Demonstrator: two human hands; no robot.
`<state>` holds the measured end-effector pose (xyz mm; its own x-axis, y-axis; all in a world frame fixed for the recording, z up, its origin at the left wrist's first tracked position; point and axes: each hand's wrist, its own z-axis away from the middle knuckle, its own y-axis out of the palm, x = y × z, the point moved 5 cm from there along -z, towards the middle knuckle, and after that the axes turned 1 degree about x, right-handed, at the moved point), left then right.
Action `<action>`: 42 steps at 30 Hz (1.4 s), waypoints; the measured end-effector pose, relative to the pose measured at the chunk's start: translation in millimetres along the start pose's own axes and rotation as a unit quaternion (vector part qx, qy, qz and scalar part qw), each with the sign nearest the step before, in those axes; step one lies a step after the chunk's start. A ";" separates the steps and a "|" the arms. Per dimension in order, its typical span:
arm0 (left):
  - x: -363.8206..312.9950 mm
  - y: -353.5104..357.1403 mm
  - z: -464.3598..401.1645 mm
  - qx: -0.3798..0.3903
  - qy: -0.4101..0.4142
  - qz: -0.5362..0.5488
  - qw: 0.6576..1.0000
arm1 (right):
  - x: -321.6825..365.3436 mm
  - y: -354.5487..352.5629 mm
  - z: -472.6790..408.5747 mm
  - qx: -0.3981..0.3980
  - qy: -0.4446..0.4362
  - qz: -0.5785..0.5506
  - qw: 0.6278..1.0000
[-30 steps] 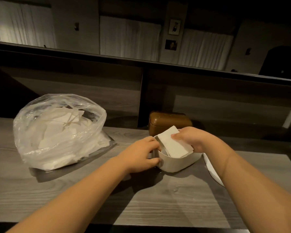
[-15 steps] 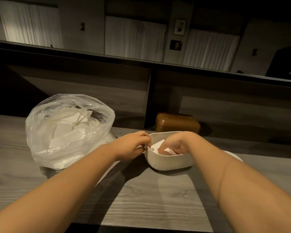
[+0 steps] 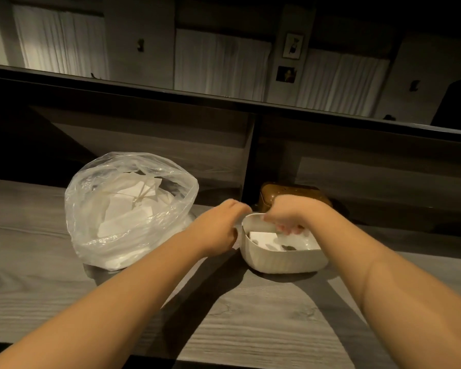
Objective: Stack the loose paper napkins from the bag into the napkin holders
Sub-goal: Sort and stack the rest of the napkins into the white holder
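While holding napkins [image 3: 261,237] flat on its floor, sits on surface [image 3: 250,328]: white holder [image 3: 280,259]. Right hand [image 3: 285,218] reaching over its far rim, fingers curled down, blurred; grip unclear. Left hand [image 3: 221,227] beside holder's left wall, fingers loosely curled, holding nothing visible. Left of both: clear bag [image 3: 128,209] heaped with loose napkins. Behind holder: brown box [image 3: 272,194].

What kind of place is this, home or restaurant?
Probably a restaurant or cafe, at a counter seat. A grey wood-grain counter runs under a raised ledge, a white napkin holder is being refilled from a clear bag of loose napkins, and a brown lidded box sits behind it.
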<state>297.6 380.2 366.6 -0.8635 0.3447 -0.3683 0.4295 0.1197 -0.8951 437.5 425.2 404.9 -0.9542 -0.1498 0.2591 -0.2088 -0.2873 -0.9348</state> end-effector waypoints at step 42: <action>191.3 -133.8 102.1 -0.047 -0.294 -0.222 0.928 | 284.5 42.8 -89.3 -0.020 -0.223 -0.004 0.975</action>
<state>48.0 335.1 390.3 -0.9441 -0.3229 -0.0663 -0.0061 0.2181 -0.9759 137.9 454.8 416.9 -0.7657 -0.5466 0.3390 -0.2330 -0.2556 -0.9383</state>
